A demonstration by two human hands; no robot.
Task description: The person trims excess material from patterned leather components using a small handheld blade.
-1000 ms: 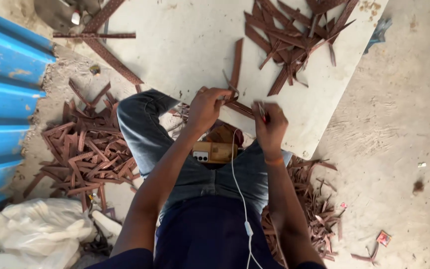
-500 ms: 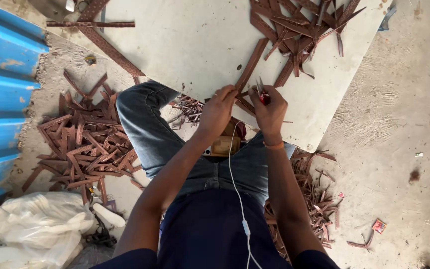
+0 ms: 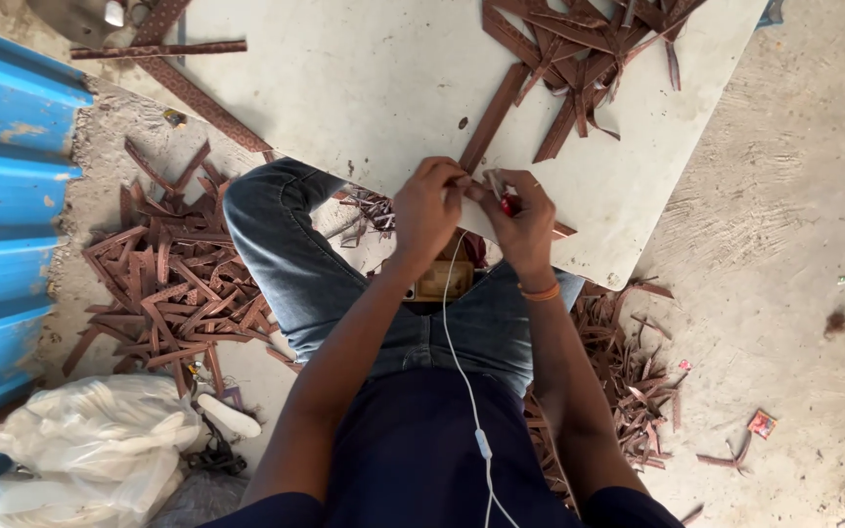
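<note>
Holding a brown strip (image 3: pixel 489 127) with my left hand (image 3: pixel 424 210) at the board's (image 3: pixel 344 78) near edge, my right hand (image 3: pixel 523 220) gripping a red tool (image 3: pixel 508 204), I judge I am trimming; steadiness comes next.

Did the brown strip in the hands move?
Yes. The strip slid up the white board, its tip nearer the strip pile.

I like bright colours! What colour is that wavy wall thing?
The corrugated sheet is blue, seen from the head view.
</note>
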